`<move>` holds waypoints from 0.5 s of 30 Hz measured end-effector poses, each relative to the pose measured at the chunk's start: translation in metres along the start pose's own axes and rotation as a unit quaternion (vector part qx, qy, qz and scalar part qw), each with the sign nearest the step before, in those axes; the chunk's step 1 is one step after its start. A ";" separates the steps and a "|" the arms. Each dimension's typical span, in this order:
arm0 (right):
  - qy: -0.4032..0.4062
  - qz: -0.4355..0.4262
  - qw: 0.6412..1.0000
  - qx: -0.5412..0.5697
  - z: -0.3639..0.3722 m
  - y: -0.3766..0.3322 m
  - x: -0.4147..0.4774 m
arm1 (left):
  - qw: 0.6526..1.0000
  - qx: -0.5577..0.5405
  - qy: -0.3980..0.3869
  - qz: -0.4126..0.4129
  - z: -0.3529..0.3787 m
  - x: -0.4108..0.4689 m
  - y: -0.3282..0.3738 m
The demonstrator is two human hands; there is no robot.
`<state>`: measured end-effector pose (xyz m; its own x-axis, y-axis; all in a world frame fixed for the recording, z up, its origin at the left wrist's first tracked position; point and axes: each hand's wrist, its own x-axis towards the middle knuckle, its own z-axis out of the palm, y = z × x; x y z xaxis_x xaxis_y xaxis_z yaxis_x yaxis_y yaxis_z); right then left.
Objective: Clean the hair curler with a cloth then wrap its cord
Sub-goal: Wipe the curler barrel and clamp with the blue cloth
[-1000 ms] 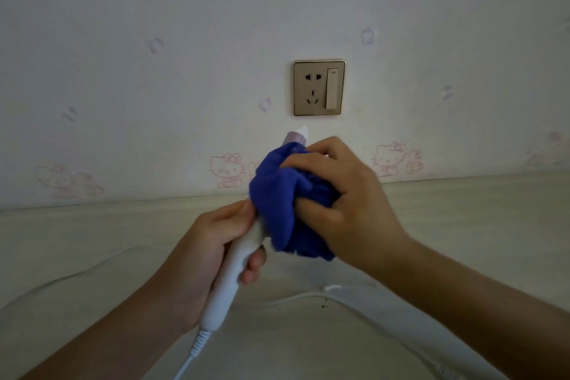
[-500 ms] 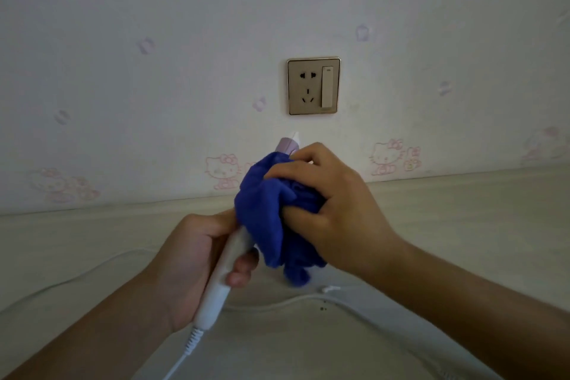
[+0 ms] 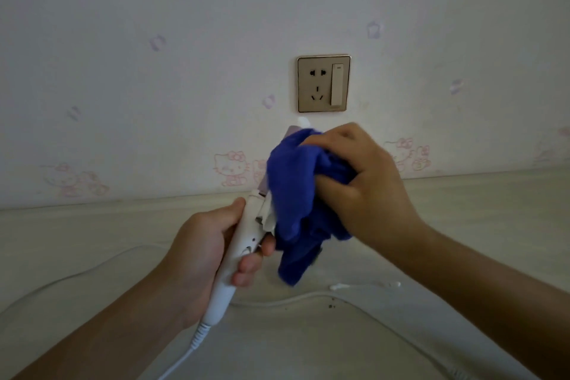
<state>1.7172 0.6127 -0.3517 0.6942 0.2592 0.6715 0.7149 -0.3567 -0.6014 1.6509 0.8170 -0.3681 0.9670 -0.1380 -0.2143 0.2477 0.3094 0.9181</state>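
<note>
Above a pale worktop (image 3: 462, 225), the left hand (image 3: 203, 256) has its grip closed on the white hair curler (image 3: 240, 244) handle, its barrel tilted toward a wall socket (image 3: 324, 83). The right hand (image 3: 361, 182) clutches a blue cloth (image 3: 293, 194) around the barrel. The cord (image 3: 293, 299) trails across the worktop below cartoon-cat wallpaper (image 3: 154, 40).

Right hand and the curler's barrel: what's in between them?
The blue cloth, bunched in the right hand, covers most of the hair curler barrel, as the head view shows.

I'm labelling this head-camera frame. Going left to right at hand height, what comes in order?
Left hand → white hair curler handle → blue cloth → right hand.
</note>
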 end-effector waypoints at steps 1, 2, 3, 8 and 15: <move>0.022 0.008 1.000 0.003 -0.006 0.001 0.004 | 1.000 0.009 -0.009 -0.001 0.001 -0.001 0.000; 0.036 0.012 0.999 0.003 -0.010 0.002 0.006 | 1.000 0.023 -0.020 0.001 0.003 -0.002 0.000; 0.035 0.014 0.999 0.005 -0.011 0.002 0.005 | 0.999 0.038 -0.033 0.006 0.005 -0.002 -0.001; -0.073 0.004 0.997 0.022 0.010 -0.001 -0.013 | 0.995 0.090 -0.022 0.042 0.004 -0.002 -0.006; 0.063 0.055 0.995 0.054 -0.013 0.014 0.008 | 0.987 0.124 0.030 0.096 0.007 0.000 -0.009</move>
<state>1.7321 0.5982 -0.3490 0.7571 0.1074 0.6444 0.6453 -0.2765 -0.7121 1.6483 0.8072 -0.3739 0.9983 -0.0407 -0.0407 0.0440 0.0835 0.9955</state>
